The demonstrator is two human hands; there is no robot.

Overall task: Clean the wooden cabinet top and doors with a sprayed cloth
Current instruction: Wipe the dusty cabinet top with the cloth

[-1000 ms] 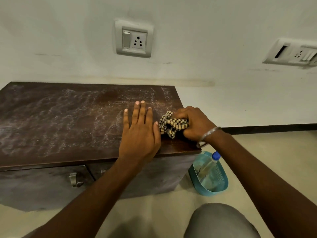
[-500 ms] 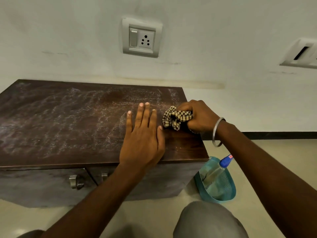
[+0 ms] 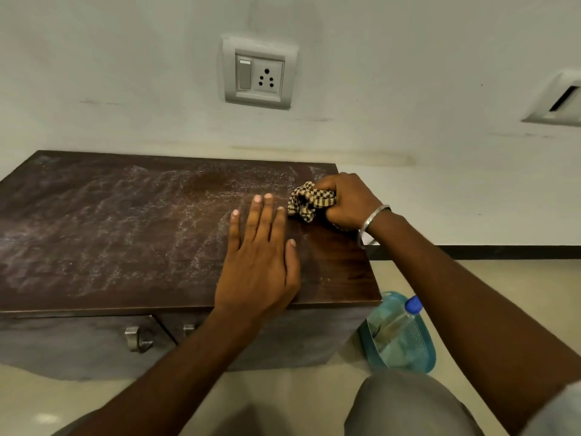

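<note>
Cabinet top (image 3: 125, 234): dusty, wiped clean only at 3 o'clock
Right hand (image 3: 349, 201): clenched on checked cloth (image 3: 309, 201)
Left hand (image 3: 259, 262): flat, bracing
Next: sweep toward 9 o'clock

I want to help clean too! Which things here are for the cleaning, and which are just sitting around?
For the cleaning:
checked cloth in the right hand
left hand flat on the dusty cabinet top
spray bottle in the blue basket

Just there:
wall socket
second wall plate

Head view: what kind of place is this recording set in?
Probably a room in a home: a low wooden cabinet stands against a painted wall with a switch-and-socket plate, and a tiled floor holds a basket.
</note>
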